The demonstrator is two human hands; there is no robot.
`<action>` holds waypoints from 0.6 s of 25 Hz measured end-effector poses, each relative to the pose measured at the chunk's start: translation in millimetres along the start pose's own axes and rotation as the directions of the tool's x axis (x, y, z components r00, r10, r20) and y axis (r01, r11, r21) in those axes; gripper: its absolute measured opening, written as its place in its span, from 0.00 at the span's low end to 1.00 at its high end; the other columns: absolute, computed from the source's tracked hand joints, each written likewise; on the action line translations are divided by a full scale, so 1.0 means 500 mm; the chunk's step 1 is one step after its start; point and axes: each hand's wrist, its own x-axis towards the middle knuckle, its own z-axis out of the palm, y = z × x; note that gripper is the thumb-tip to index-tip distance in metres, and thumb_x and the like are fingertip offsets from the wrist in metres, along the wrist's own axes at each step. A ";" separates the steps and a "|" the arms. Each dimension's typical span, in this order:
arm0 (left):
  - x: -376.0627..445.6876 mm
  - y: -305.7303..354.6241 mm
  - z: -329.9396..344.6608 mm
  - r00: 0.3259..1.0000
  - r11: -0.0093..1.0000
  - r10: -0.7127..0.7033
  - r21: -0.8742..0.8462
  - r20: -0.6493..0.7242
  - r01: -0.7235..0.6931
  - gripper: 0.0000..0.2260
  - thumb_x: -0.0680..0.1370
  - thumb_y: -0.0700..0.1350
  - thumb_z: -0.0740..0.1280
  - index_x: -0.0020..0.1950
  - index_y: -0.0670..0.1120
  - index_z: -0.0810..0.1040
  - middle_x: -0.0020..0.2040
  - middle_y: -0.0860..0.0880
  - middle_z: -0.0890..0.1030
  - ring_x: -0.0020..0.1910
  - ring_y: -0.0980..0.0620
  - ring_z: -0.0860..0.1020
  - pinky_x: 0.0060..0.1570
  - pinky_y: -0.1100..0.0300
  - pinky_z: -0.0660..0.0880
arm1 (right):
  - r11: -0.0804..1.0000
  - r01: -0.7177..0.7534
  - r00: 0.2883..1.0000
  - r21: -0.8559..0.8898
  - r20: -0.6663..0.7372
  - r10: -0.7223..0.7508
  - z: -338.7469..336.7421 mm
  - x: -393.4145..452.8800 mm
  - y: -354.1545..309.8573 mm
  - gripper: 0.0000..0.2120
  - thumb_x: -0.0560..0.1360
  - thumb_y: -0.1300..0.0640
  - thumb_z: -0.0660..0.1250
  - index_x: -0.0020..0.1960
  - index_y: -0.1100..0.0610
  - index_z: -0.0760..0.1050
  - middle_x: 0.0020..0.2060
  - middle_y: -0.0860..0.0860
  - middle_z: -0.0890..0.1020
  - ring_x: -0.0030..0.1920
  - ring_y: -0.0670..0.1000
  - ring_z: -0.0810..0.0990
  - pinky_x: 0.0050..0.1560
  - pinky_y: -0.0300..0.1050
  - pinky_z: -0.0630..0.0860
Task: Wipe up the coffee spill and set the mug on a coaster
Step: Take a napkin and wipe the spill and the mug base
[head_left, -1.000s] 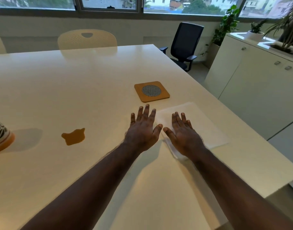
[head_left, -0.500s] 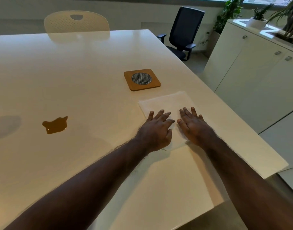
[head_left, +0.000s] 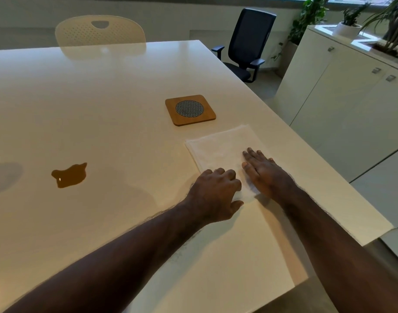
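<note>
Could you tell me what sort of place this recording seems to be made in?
Probably an office meeting room: a large white table with a perforated chair drawn up to it, a dark swivel chair and low white cabinets topped with potted plants.

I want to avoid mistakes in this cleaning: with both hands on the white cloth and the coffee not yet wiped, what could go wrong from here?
1. The coffee spill lies well to the left of the cloth; carrying the cloth across may drag it over the coaster.
2. The left hand curls on the cloth's near edge while the right hand lies flat on it, so it may bunch up.
3. The mug is out of view, so a wide wiping stroke might knock it.
</note>
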 end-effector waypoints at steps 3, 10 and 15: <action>-0.001 0.000 -0.009 1.000 0.991 -0.017 -0.133 -0.012 0.016 0.17 0.77 0.57 0.64 0.61 0.51 0.79 0.59 0.51 0.80 0.53 0.51 0.78 0.49 0.55 0.75 | 1.000 0.001 1.000 0.026 -0.007 -0.001 -0.003 -0.001 -0.002 0.25 0.82 0.44 0.44 0.78 0.49 0.51 0.78 0.46 0.50 0.77 0.47 0.46 0.74 0.52 0.45; 0.010 -0.023 -0.023 0.993 0.937 -0.099 -0.331 0.057 0.112 0.09 0.78 0.48 0.66 0.55 0.50 0.84 0.53 0.53 0.83 0.49 0.56 0.79 0.45 0.59 0.79 | 0.998 -0.008 1.000 0.060 0.004 0.008 -0.007 0.007 0.001 0.24 0.83 0.45 0.45 0.77 0.49 0.54 0.77 0.46 0.53 0.77 0.47 0.49 0.73 0.51 0.49; 0.019 -0.030 -0.022 0.988 0.902 -0.130 -0.404 0.085 0.153 0.09 0.79 0.46 0.65 0.56 0.46 0.83 0.52 0.50 0.83 0.47 0.55 0.79 0.48 0.57 0.79 | 0.997 -0.003 1.000 0.079 -0.004 0.004 -0.007 0.009 0.004 0.24 0.82 0.44 0.45 0.77 0.49 0.56 0.77 0.46 0.55 0.77 0.47 0.50 0.74 0.52 0.50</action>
